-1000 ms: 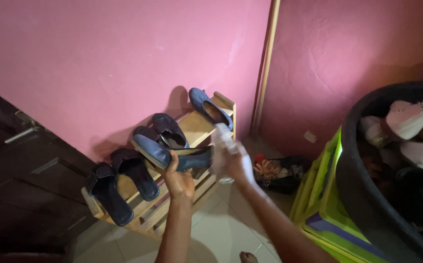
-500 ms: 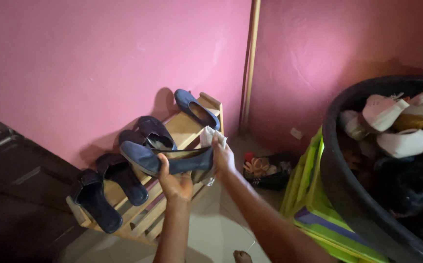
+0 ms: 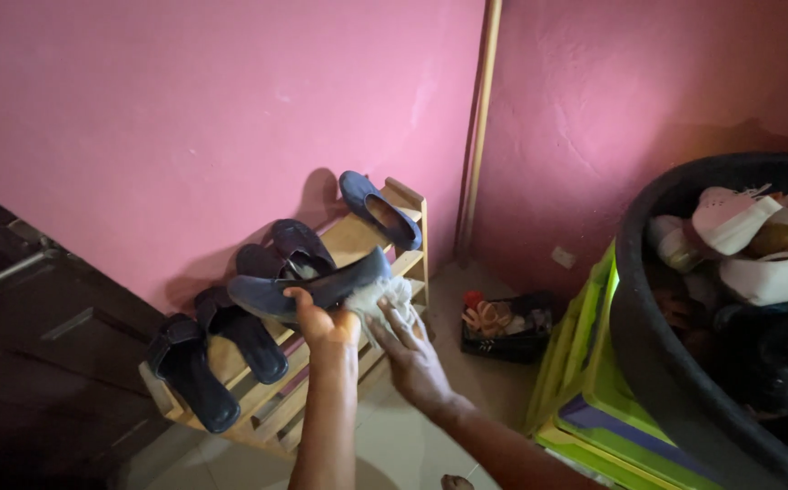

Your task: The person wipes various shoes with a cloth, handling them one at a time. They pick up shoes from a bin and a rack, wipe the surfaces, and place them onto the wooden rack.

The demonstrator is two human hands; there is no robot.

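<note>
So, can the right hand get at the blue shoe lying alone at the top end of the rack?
Probably yes. The right hand presses a white cloth under the held shoe, just below the lone blue shoe on the rack. Nothing lies between them, but the cloth occupies the hand.

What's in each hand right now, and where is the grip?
The left hand grips the dark blue flat shoe around its middle; the right hand presses a crumpled white cloth against the shoe's heel end.

Shoe rack and black tub flank open floor
</note>
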